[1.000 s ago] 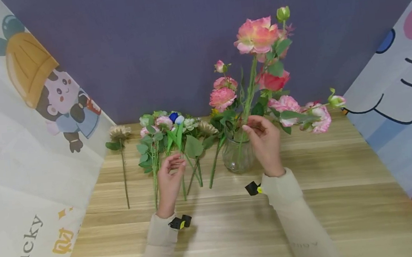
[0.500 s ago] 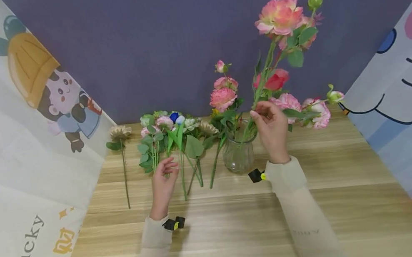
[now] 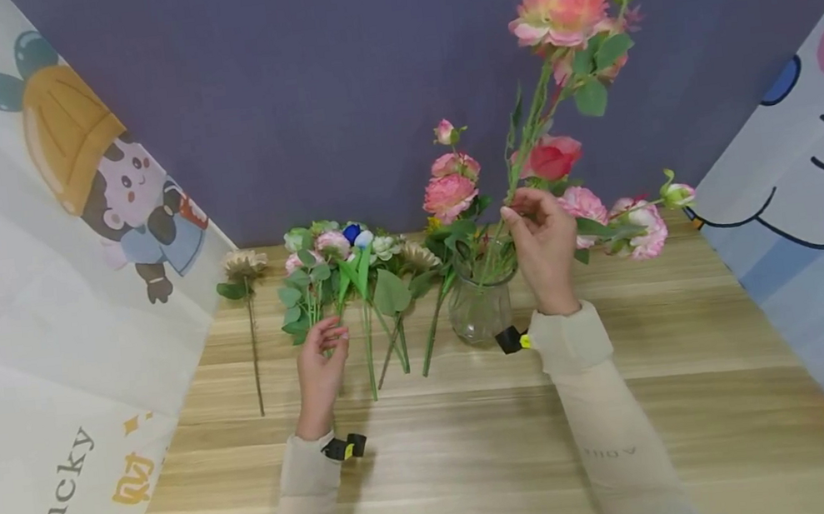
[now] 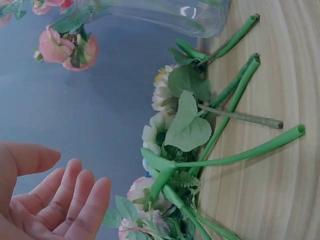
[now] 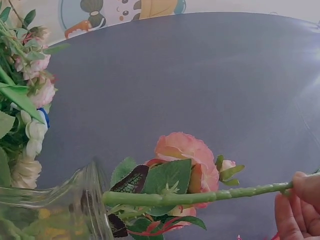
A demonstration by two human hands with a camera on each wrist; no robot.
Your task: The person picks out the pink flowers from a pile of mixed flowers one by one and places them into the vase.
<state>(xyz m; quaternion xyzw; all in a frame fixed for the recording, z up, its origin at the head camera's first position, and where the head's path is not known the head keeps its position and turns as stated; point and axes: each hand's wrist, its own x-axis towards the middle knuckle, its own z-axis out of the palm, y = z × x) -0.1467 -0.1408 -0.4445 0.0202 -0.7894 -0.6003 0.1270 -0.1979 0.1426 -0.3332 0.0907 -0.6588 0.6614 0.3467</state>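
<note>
My right hand (image 3: 547,251) pinches the green stem (image 5: 240,192) of a tall pink artificial peony (image 3: 560,11), its blooms leaning right above the glass vase (image 3: 480,313). In the right wrist view, the stem's lower end is at the mouth of the vase; whether it is inside the rim, I cannot tell. The vase bears other pink peonies (image 3: 451,196), a red rose (image 3: 556,156) and pink-white carnations (image 3: 639,229) leaning right. My left hand (image 3: 321,375), fingers relaxed and holding nothing, hovers near the stems of the flowers lying left of the vase.
Several loose flowers lie in a row along the back of the wooden table (image 3: 435,472), among them a blue one (image 3: 352,233) and a green-stemmed tulip (image 3: 363,239). One beige flower (image 3: 245,264) lies apart at the far left. A dark panel (image 3: 291,110) stands behind.
My right hand has moved up and to the right, carrying the peony higher above the vase. My left hand has drawn slightly left and back.
</note>
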